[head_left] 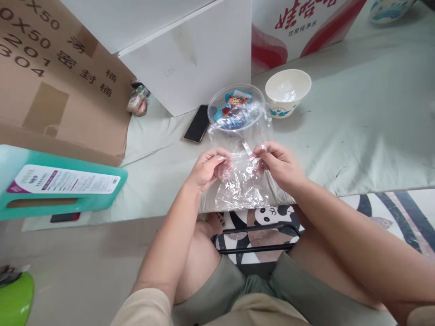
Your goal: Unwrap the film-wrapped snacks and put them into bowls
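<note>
Between my hands hangs a crumpled clear plastic bag (241, 192), partly over the table's front edge. My left hand (211, 168) pinches its left side, and my right hand (279, 164) pinches its right side. Just beyond them stands a round clear plastic container (211, 113) with blue snack packets (234, 105) inside; clear film overlaps its near rim. To its right is a white paper bowl (280, 102) with a blue-green leaf print and some clear plastic in it. A dark smartphone (197, 124) lies left of the container.
A cardboard box (64, 113) and a teal plastic jug (64, 181) stand at the left. White boxes (204, 54) and a red-and-white carton (299, 36) line the back. Another paper bowl (389, 11) is far right. Below sit a panda-print surface (272, 215) and a green stool (16, 299).
</note>
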`<state>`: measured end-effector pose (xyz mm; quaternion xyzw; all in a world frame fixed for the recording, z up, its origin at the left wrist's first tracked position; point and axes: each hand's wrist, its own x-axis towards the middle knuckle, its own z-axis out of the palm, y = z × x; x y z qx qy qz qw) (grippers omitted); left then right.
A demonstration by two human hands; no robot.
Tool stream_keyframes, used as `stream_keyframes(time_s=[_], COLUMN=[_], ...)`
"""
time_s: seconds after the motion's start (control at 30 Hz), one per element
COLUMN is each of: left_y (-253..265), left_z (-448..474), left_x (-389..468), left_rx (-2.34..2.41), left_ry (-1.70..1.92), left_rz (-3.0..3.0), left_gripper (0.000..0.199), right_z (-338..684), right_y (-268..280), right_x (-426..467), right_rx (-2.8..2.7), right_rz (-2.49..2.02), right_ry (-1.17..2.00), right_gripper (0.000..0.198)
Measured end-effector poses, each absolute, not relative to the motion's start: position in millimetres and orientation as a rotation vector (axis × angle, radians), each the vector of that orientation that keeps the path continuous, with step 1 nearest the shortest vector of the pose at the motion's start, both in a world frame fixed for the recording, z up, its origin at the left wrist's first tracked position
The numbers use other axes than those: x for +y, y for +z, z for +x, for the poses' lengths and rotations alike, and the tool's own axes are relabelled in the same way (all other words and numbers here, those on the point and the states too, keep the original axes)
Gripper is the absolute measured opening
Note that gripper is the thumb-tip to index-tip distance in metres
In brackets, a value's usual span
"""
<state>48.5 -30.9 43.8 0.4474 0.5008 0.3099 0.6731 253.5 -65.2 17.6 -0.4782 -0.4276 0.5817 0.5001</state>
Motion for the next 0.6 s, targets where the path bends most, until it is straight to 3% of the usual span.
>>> stream_keyframes(time_s=[0.23,0.3,0.4,0.6], left_y=[37,33,32,41], left_z=[52,53,55,58], left_x=[-27,-26,-26,-31], left_rx=[1.158,1.196,1.209,1.218], left_ry=[0.783,0.801,0.843,0.863], left_rz=[1.214,1.286,1.317,1.321], left_gripper=[0.025,0.019,0.031,0.061], right_z=[266,266,263,259], right_y=[13,12,10,11], right_x=[-63,-62,-59,-61], right_rx=[-1.245,-1.197,-0.993,-0.902], right_rz=[-1.188,-1.235,-1.238,-1.216], right_ry=[1.176,1.187,1.299,1.446], right_gripper=[0.01,0.007,0.007,0.073])
